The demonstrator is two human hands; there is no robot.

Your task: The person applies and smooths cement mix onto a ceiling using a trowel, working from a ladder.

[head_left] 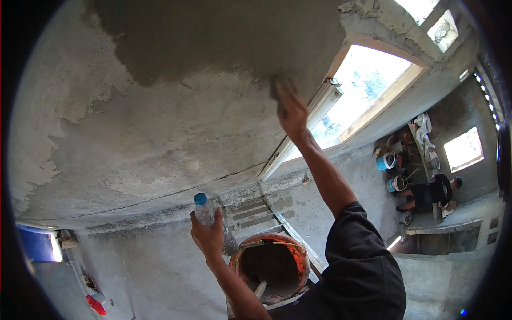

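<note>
My left hand (pixel 208 234) is wrapped round a clear plastic bottle (pixel 204 213) with a blue cap, held upright away from the wall. Higher up, my right hand (pixel 292 112) reaches to the grey plastered wall (pixel 176 133). Its fingers are bent over a dark, blurred pad-like piece (pixel 277 90) at the wall's surface; its kind cannot be made out. Above and left of that hand a large patch of plaster (pixel 213 37) is darker than the rest. Below my hands stands an orange-red bucket (pixel 301 256) with dark contents and a handle of some tool (pixel 260 289) sticking up.
A wood-framed window opening (pixel 368 80) is right of my right hand. A ladder-like frame (pixel 290 229) stands by the bucket. Far right, another person (pixel 432 192) is near several buckets (pixel 397 184). A red item (pixel 96 304) lies at lower left.
</note>
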